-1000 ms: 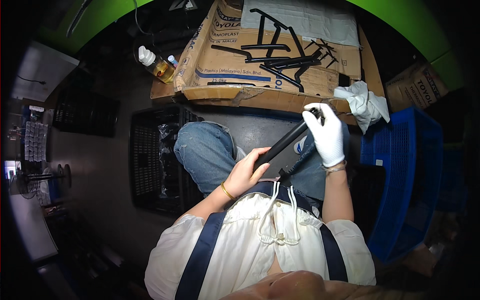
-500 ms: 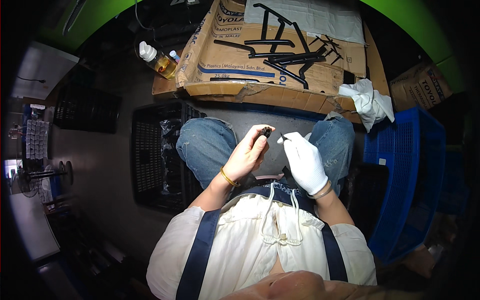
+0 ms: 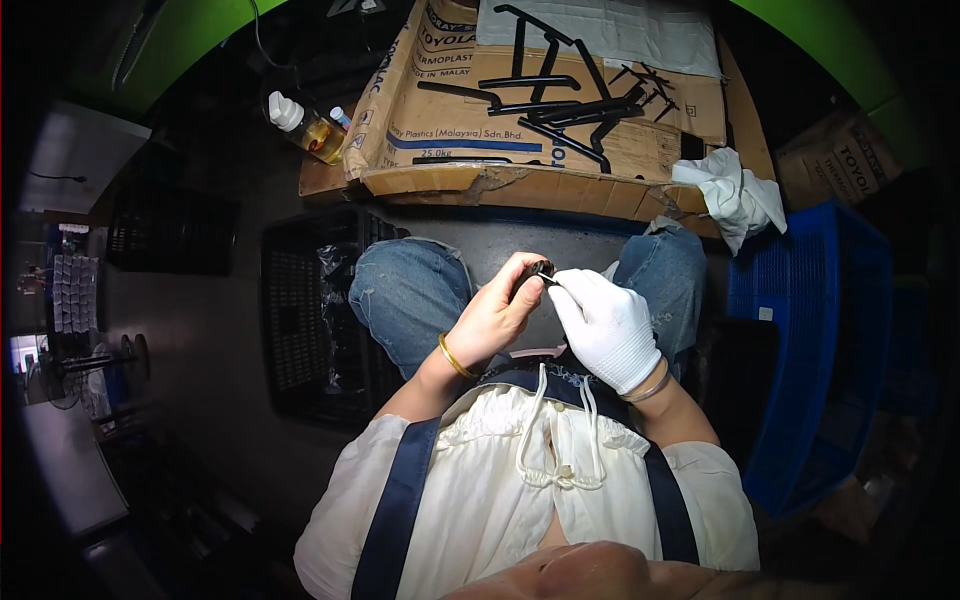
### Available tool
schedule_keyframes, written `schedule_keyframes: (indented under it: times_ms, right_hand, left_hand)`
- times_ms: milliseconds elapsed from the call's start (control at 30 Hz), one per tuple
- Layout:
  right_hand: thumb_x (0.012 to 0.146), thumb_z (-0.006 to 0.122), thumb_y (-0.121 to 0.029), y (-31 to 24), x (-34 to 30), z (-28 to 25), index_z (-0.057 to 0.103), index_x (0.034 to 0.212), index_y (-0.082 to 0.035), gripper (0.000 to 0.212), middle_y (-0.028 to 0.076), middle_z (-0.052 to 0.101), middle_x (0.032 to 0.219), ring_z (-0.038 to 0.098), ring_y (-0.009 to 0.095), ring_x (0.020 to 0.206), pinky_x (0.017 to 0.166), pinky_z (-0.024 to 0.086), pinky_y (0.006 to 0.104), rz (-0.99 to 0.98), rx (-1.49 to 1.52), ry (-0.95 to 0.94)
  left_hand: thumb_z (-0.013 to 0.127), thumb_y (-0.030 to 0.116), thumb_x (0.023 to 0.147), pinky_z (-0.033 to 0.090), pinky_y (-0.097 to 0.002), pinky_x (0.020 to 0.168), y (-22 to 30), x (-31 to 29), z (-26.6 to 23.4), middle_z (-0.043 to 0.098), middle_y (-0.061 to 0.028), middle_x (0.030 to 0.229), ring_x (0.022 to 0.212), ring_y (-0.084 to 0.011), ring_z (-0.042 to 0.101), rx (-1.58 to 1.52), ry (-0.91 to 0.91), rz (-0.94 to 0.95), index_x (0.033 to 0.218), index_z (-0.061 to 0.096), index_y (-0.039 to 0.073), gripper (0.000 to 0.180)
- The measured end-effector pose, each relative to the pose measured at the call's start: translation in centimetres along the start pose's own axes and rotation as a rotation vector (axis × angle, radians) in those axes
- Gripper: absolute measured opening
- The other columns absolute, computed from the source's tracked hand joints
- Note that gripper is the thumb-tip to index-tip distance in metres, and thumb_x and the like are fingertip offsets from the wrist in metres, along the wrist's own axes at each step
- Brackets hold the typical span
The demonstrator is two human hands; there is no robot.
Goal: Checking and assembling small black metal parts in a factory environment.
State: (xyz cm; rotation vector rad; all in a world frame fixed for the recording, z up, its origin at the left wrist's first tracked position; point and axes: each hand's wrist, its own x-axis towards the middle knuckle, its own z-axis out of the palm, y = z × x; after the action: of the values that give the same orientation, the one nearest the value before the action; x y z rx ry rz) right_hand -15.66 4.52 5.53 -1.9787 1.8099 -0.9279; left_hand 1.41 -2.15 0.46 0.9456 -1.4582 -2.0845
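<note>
My bare left hand (image 3: 500, 308) is closed round a short, dark black plastic part (image 3: 543, 268), whose end sticks out past the thumb and forefinger. My right hand (image 3: 604, 325), in a white knitted glove, pinches a slim blade-like piece (image 3: 546, 278) and presses it against that end. Most of this piece is hidden by the fingers, so its exact kind cannot be made out. Both hands meet above my lap, between the knees. Farther off, several long black plastic parts (image 3: 540, 107) lie crosswise on a flattened cardboard box (image 3: 450, 135).
A white cloth (image 3: 735, 195) hangs over the box's near right edge. A spray bottle (image 3: 310, 130) with yellowish liquid stands left of the box. A black crate (image 3: 290, 310) sits by my left knee, a blue crate (image 3: 805, 350) on the right. A fan (image 3: 95, 365) stands far left.
My gloved right hand has moved left and in to the black plastic part, bringing the slim piece against its end. The left hand has shifted slightly, still holding the part.
</note>
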Motion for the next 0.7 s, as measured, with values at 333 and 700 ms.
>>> schedule_keyframes:
  times_ms: [333, 700]
  right_hand:
    - [0.092, 0.057, -0.018, 0.36, 0.00, -0.20, 0.061, 0.097, -0.010, 0.010, 0.009, 0.064, 0.082, 0.066, 0.028, 0.065, 0.055, 0.053, 0.0379, 0.001, -0.003, -0.027]
    - [0.092, 0.057, -0.015, -0.04, 0.17, 0.21, 0.064, 0.094, -0.006, 0.011, 0.016, 0.066, 0.085, 0.066, 0.036, 0.074, 0.063, 0.052, 0.0416, 0.086, 0.005, -0.106]
  left_hand:
    - [0.052, 0.028, 0.103, 0.042, -0.0220, 0.064, 0.45, -0.03, 0.00, 0.052, 0.0020, 0.083, 0.071, -0.0054, 0.046, 0.105, 0.027, -0.053, 0.121, 0.052, 0.006, 0.029]
    - [0.054, 0.027, 0.101, 0.044, -0.0240, 0.068, -0.37, 0.53, -0.59, 0.056, -0.0027, 0.084, 0.074, -0.0077, 0.050, 0.266, 0.064, 0.076, 0.119, 0.053, 0.006, 0.027]
